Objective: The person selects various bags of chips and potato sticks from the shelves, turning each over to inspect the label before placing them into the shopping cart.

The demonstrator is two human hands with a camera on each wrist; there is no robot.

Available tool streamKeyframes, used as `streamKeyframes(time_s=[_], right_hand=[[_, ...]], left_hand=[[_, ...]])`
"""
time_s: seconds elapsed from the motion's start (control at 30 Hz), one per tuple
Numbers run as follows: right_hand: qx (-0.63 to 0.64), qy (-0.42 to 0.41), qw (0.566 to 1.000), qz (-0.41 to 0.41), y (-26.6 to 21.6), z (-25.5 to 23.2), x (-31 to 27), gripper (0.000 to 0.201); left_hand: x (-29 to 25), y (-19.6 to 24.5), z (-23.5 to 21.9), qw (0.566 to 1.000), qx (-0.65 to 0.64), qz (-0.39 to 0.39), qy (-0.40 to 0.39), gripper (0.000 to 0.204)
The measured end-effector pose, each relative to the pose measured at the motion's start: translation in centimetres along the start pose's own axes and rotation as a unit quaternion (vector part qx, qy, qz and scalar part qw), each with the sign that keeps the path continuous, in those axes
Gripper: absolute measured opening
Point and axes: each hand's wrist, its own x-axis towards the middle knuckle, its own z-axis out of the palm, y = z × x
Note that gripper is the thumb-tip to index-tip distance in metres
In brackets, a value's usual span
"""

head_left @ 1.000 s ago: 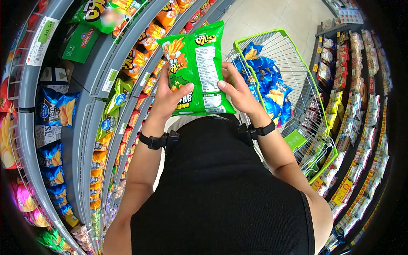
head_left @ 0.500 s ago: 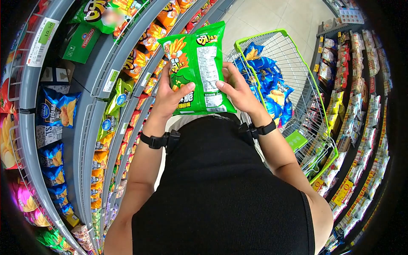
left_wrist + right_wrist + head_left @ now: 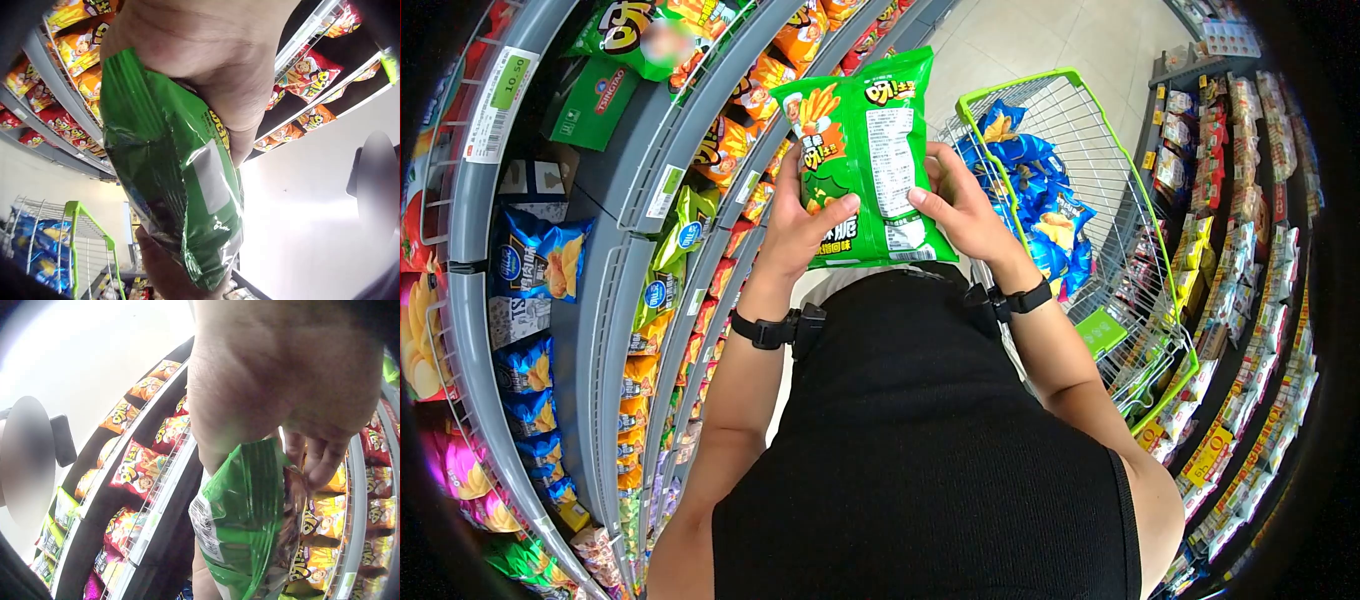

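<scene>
A green snack bag (image 3: pixel 862 160) is held up between both hands in the head view, its printed back panel facing the camera. My left hand (image 3: pixel 800 225) grips its left edge, thumb on the front face, fingers behind. My right hand (image 3: pixel 965 215) grips the right edge the same way, its thumb on the white text panel. The left wrist view shows the bag (image 3: pixel 169 169) from its side under the left hand (image 3: pixel 206 56). From the right wrist view, the bag (image 3: pixel 244 519) sits below the right hand (image 3: pixel 281 381), whose fingertips lie behind it.
A green-rimmed cart (image 3: pixel 1075 75) with several blue snack bags (image 3: pixel 1040 200) stands to the right. Shelves of snack bags curve along the left, with a price label (image 3: pixel 500 100) on one edge. More stocked shelves (image 3: pixel 1240 250) line the far right. Pale floor tiles (image 3: pixel 1020 35) show ahead.
Both hands keep their grip and the bag has barely shifted. The cart and shelves appear slightly further right in the head view.
</scene>
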Motion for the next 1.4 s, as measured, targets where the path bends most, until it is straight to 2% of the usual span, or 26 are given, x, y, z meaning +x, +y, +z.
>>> streamKeyframes(time_s=[0.13, 0.23, 0.3, 0.47, 0.57, 0.63, 0.77, 0.87, 0.97, 1.07, 1.1, 1.13, 1.2, 1.23, 1.33, 1.37, 1.4], right_hand=[[0.009, 0.011, 1.0, 0.002, -0.1, 0.2, 0.3, 0.049], [-0.061, 0.057, 0.996, 0.023, -0.1, 0.0, 0.4, 0.051], [-0.081, 0.085, 0.993, -0.004, 0.1, -0.2, 0.9, 0.051], [-0.121, 0.125, 0.985, -0.013, 0.6, -0.3, 1.2, 0.049], [-0.223, 0.162, 0.96, -0.041, 0.5, -0.2, 1.3, 0.046], [-0.185, 0.134, 0.973, -0.029, -0.1, 0.0, 1.5, 0.045], [-0.169, 0.115, 0.978, -0.03, -0.2, 0.2, 1.7, 0.047], [-0.374, 0.096, 0.919, -0.079, -0.5, -0.7, 1.9, 0.055], [-0.384, 0.084, 0.919, -0.025, -0.8, -0.6, 2.0, 0.068], [-0.292, 0.107, 0.951, 0.004, -0.1, -1.2, 2.0, 0.081], [-0.155, 0.102, 0.982, 0.042, -0.4, -1.3, 1.9, 0.087], [-0.051, 0.1, 0.993, 0.032, -0.2, -1.5, 1.8, 0.087], [0.159, 0.095, 0.983, 0.014, 0.4, -1.8, 1.7, 0.087], [0.198, 0.082, 0.977, 0.021, -0.5, -1.5, 1.2, 0.083], [0.374, 0.054, 0.924, 0.065, 0.7, -2.7, 0.2, 0.08], [0.414, 0.048, 0.906, 0.07, 1.5, -3.2, 0.0, 0.08], [0.443, 0.063, 0.891, 0.072, 1.4, -2.9, 0.1, 0.081]], left_hand=[[0.2, -0.3, -0.4, 1.0, 0.002, 0.024, -0.006, 0.096], [0.3, -0.3, -0.4, 0.998, -0.008, 0.063, -0.016, 0.098], [0.5, -0.1, -0.2, 0.996, -0.044, 0.075, -0.023, 0.098], [0.8, 0.2, 0.1, 0.999, -0.022, 0.041, 0.002, 0.092], [1.5, -0.4, 0.2, 0.998, 0.008, 0.055, 0.031, 0.088], [1.7, -0.6, 0.3, 0.997, 0.026, 0.045, 0.061, 0.086], [2.3, -1.2, -0.2, 0.997, 0.024, 0.051, 0.057, 0.087], [2.5, -1.2, -0.3, 0.995, 0.047, 0.075, 0.039, 0.092], [2.6, -0.7, -0.2, 0.992, 0.068, 0.103, -0.038, 0.098], [2.5, -0.3, -0.4, 0.993, -0.019, 0.061, -0.1, 0.094], [2.5, 0.0, -0.3, 0.989, 0.004, 0.079, -0.125, 0.087], [2.6, 0.2, -0.3, 0.986, 0.003, 0.083, -0.147, 0.085], [2.8, 0.4, -0.3, 0.978, -0.001, 0.089, -0.19, 0.082], [2.7, 0.6, 0.2, 0.98, -0.039, 0.094, -0.173, 0.072], [3.4, 0.0, -0.7, 0.992, 0.022, 0.065, -0.103, 0.066], [3.6, -0.4, -0.4, 0.994, 0.089, 0.054, -0.021, 0.061], [3.7, -0.9, -0.6, 0.993, 0.102, 0.053, -0.012, 0.062]])
